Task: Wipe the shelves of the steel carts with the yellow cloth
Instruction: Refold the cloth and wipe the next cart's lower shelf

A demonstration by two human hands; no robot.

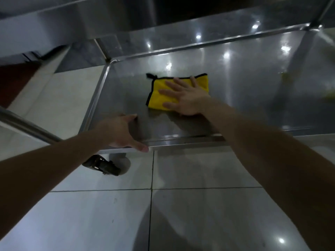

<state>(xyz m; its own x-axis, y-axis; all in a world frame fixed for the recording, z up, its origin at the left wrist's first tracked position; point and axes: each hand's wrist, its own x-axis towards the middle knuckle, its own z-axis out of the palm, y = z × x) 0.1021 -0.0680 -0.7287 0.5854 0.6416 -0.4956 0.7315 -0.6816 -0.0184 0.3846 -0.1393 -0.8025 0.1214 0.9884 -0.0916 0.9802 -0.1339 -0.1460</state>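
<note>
A folded yellow cloth (163, 91) with black edging lies flat on the bottom shelf (253, 98) of a steel cart. My right hand (186, 97) presses palm-down on the cloth, fingers spread, covering its right half. My left hand (123, 131) grips the shelf's near front rim close to its left corner, thumb along the edge and fingers over the lip onto the shelf.
An upper steel shelf (90, 19) overhangs at the top. A black caster wheel (103, 165) sits under the near left corner. A steel tube (27, 127) crosses at the left. A shiny tiled floor (181, 214) spreads below.
</note>
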